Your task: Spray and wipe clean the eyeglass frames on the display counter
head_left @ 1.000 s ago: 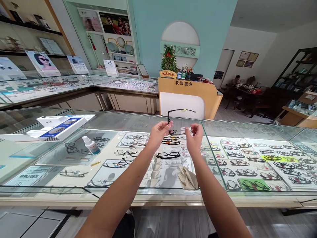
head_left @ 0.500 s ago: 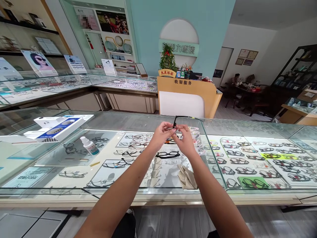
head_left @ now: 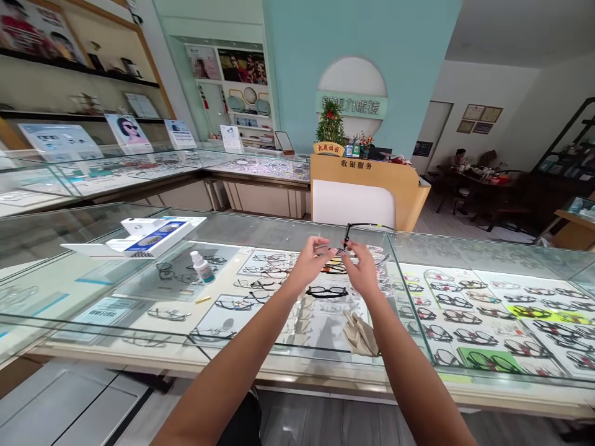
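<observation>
Above the glass counter, my right hand (head_left: pixel 362 267) is closed on a pair of black eyeglasses (head_left: pixel 348 233), one temple arm stretching out to the right. Close by on the left, my left hand (head_left: pixel 312 262) is pinched, its fingertips near the eyeglasses; a thin piece shows at them, too small to make out. Below both hands, another pair of black glasses (head_left: pixel 327 292) appears on the counter. A crumpled beige cloth (head_left: pixel 359 335) lies beside my right forearm.
A white spray bottle (head_left: pixel 202 268) stands on the glass to the left, near a small yellow stick (head_left: pixel 203 300). Farther back sits an open white and blue box (head_left: pixel 160 240). Glasses fill the display case (head_left: pixel 483 297). Beyond it is a wooden cash desk (head_left: pixel 409 186).
The view has swung a little to the left, so things appear shifted right. My hands have drawn slightly apart, and the black eyeglasses stay in my right hand.
</observation>
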A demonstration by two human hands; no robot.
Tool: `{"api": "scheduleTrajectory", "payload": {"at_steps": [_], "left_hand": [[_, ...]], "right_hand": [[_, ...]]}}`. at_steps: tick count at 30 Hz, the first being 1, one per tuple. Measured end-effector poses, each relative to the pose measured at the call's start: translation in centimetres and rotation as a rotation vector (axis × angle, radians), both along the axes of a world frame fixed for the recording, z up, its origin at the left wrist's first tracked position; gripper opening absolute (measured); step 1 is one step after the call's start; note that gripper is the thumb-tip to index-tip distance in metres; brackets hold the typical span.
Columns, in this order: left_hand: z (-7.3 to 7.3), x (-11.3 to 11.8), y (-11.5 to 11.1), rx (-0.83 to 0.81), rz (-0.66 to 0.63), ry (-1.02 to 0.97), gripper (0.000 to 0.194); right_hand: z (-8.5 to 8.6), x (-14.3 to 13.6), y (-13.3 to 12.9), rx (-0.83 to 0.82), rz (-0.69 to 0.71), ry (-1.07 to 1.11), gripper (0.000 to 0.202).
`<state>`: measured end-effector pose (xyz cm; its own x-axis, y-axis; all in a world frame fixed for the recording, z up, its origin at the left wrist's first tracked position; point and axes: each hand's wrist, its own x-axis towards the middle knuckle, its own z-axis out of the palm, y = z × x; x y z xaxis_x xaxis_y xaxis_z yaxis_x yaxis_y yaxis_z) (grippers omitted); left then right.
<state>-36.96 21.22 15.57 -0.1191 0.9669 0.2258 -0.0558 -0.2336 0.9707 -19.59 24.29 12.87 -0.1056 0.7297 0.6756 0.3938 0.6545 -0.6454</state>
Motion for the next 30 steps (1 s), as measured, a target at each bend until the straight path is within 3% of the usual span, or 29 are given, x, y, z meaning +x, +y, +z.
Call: {"api": "scheduleTrajectory", "payload": {"at_steps": [4, 7, 9, 11, 13, 15, 18, 21, 26, 28, 30], "left_hand": [[-0.1, -5.4, -4.0, 0.241, 0.376, 0.181, 0.027], [-0.8, -11.1, -6.3, 0.389, 0.802, 0.315, 0.018], [-1.9, -15.2, -7.0, 0.398, 1.060, 0.375, 0.027], [-3.2, -18.9, -7.0, 0.304, 1.179, 0.407, 0.045], [-4.7, -22.0, -6.6, 0.102, 1.140, 0.452, 0.064], [-6.0, -24.1, -6.2, -0.101, 1.008, 0.475, 0.069], [-7.0, -25.5, -6.1, -0.223, 0.850, 0.479, 0.043], [-6.8, -25.4, -6.2, -0.207, 0.815, 0.463, 0.023], [-4.1, -22.0, -4.6, -0.091, 0.683, 0.363, 0.028], [-2.4, -19.1, -3.5, -0.018, 0.553, 0.283, 0.031], [-0.7, -15.5, -2.6, 0.066, 0.320, 0.081, 0.038]], "right_hand": [[-0.1, 0.3, 0.0, 0.000, -0.032, 0.032, 0.030], [-0.2, 0.3, -0.2, 0.004, -0.006, 0.052, 0.028], [-0.2, 0.2, -0.3, -0.018, 0.009, 0.068, 0.029], [-0.1, 0.2, -0.4, -0.045, 0.011, 0.090, 0.036], [0.0, 0.3, -0.4, -0.068, 0.015, 0.124, 0.043], [0.0, 0.4, -0.4, -0.082, 0.023, 0.169, 0.045], [0.2, 0.5, -0.4, -0.109, 0.023, 0.255, 0.048], [0.4, 0.7, -0.5, -0.156, 0.017, 0.345, 0.049], [0.7, 0.9, -0.4, -0.172, 0.027, 0.434, 0.044], [0.8, 1.0, -0.2, -0.163, 0.045, 0.449, 0.043], [0.9, 1.0, -0.1, -0.156, 0.067, 0.455, 0.042]]}}
